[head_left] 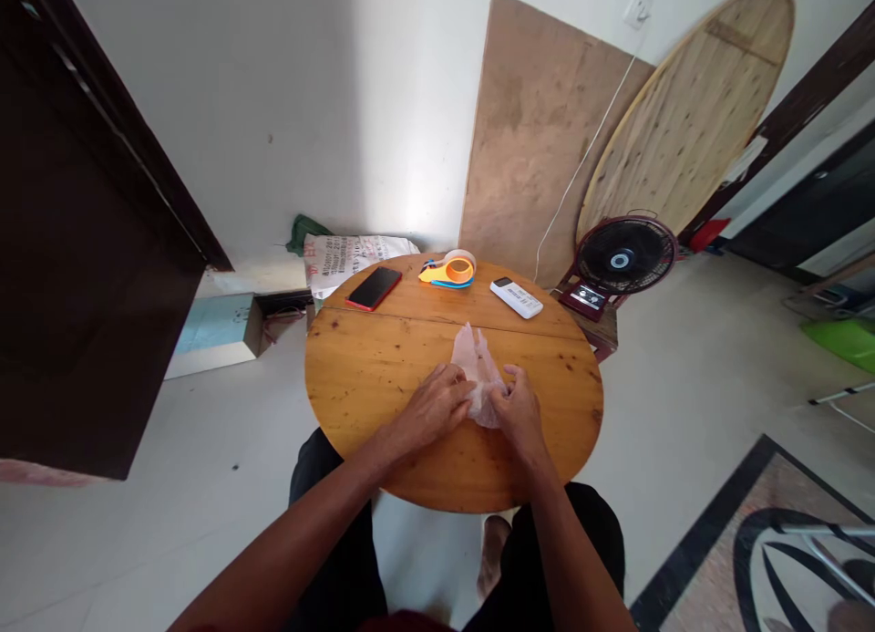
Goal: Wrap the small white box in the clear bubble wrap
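Note:
A crumpled, thin, pale pink plastic bag point(470, 351) lies on the round wooden table point(369, 386) in front of me, with two pointed ends towards the wall. My left hand point(437, 400) is closed on its left side, palm down. At the bag's right edge my right hand point(518, 411) pinches the plastic between thumb and fingers. The near part of the bag bulges between both hands; I cannot make out whether anything is inside.
Along the table's far side are a smartphone point(374, 288), a yellow and blue tape dispenser point(449, 270) and a white remote control point(516, 297). A dark red fan point(623, 256) stands right of the table. Boards point(540, 130) lean on the wall behind.

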Available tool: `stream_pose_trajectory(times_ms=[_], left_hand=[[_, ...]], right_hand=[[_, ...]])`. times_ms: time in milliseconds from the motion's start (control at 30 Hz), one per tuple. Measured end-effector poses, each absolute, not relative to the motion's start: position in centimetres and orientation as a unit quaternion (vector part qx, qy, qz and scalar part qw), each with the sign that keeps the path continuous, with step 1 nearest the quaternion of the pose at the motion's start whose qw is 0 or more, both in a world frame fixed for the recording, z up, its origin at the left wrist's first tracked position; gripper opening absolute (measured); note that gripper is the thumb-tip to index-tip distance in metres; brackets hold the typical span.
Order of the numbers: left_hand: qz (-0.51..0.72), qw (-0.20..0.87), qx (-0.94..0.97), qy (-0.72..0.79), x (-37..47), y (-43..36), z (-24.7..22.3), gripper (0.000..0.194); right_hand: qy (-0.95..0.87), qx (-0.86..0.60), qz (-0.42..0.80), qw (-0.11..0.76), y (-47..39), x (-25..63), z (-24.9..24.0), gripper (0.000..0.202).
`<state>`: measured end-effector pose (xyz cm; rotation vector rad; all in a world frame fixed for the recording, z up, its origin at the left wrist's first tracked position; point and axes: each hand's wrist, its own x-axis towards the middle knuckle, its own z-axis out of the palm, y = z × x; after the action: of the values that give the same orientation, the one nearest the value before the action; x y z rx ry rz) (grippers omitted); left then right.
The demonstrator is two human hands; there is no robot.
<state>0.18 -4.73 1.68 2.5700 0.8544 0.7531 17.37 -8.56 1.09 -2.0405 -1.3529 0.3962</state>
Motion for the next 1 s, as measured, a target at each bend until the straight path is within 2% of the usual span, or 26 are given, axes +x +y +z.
stream_pose_trajectory(times_ms=[100,267,367,600,767,933,1000], left_hand=[[0.245,0.143,0.915,0.287,0.2,-4.6,1.8,0.020],[0.211,0.143,0.925,0.283,0.3,-4.4,2.4,0.017],[0.202,0.144,0.926,0.286,0.3,-4.3,2.7,0.016],[0.258,0.201,0.895,0.303,0.1,-4.6,2.2,0.020],[0.322,0.238,0.863,0.308,0.0,-4.7,0.7,0.018],[0.375,0.326,0.802,0.332,-0.1,-4.7,0.8,0.025],[0.379,0.358,0.775,0.357,0.0,-4.7,1.2,0.022]], right_hand=[[-0.505,-0.769,0.185,0.346,-8.0,17.4,1.6,0.053],[-0.458,-0.697,0.359,0.418,-6.9,16.9,2.4,0.060],[-0.456,-0.674,0.379,0.441,-6.5,16.4,2.5,0.058],[-0.477,-0.686,0.373,0.404,-6.2,16.1,2.8,0.058],[-0.426,-0.682,0.436,0.403,-6.9,15.2,5.4,0.063],[-0.435,-0.663,0.473,0.385,-8.2,14.4,7.0,0.056],[-0.449,-0.654,0.476,0.380,-8.6,14.3,6.9,0.055]])
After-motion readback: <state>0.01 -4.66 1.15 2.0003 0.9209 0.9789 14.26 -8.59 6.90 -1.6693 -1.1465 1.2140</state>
